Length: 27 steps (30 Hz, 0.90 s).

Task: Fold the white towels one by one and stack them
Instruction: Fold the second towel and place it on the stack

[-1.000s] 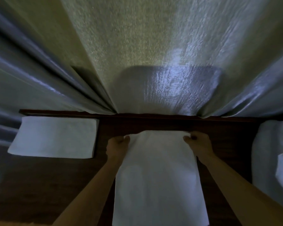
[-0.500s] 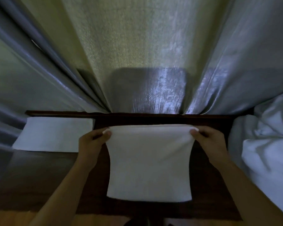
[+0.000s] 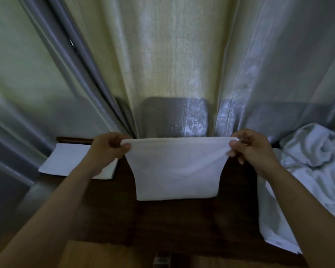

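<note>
Now: we pinch the half-folded towel (image 3: 175,171) at its top corners, left hand (image 3: 106,149), right hand (image 3: 253,149), over the table (image 3: 182,225) | done: folded towel (image 3: 74,161) left of it | left: heap (image 3: 307,180) right of it

Single head-worn wide-angle view, looking forward and steeply down over both forearms onto a dark table (image 3: 182,225); curtains (image 3: 174,64) close behind fill the upper frame. Wide-angle distortion bows the edges. No second view.
</note>
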### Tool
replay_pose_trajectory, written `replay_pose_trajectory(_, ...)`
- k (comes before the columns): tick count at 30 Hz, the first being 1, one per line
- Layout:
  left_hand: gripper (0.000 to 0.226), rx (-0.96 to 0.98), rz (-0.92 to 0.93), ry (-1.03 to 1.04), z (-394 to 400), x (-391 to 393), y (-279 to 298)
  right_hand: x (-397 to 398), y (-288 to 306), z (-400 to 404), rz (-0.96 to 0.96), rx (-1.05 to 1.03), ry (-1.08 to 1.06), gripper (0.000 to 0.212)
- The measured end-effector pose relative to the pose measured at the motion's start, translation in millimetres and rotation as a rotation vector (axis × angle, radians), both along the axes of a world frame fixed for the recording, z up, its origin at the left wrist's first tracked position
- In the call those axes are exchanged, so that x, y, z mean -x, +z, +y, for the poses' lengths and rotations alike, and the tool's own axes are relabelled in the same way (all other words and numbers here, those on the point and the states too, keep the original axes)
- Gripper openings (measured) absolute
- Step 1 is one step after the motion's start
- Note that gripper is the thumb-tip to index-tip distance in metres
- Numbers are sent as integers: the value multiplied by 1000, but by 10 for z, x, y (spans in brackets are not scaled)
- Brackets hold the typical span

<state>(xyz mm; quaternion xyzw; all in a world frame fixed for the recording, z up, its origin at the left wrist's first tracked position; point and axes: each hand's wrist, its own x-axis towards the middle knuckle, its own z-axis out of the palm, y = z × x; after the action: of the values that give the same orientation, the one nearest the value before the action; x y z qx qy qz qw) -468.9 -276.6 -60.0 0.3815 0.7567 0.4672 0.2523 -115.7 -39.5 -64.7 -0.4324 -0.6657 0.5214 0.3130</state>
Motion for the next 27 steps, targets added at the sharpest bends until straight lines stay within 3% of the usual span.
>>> replay_pose_trajectory(3, 6, 87, 23, -104, 38, 86, 125, 22, 122, 26, 31, 59, 36, 13)
replay_pose_trajectory(7, 9, 49, -205, -135, 82, 140, 184, 82, 227, 73, 34, 188, 31, 13)
replay_pose_trajectory(10, 12, 38, -279, -94, 151, 185, 148, 142, 231, 114, 48, 286, 28, 21)
replay_pose_trajectory(16, 12, 0, -464, 20, 423, 345, 77, 331, 165, 332, 67, 351, 4, 17)
replay_pose_trajectory(27, 3, -171, -163, -52, 494, 470, 152, 419, 186, 438, 161, 72, 35, 10)
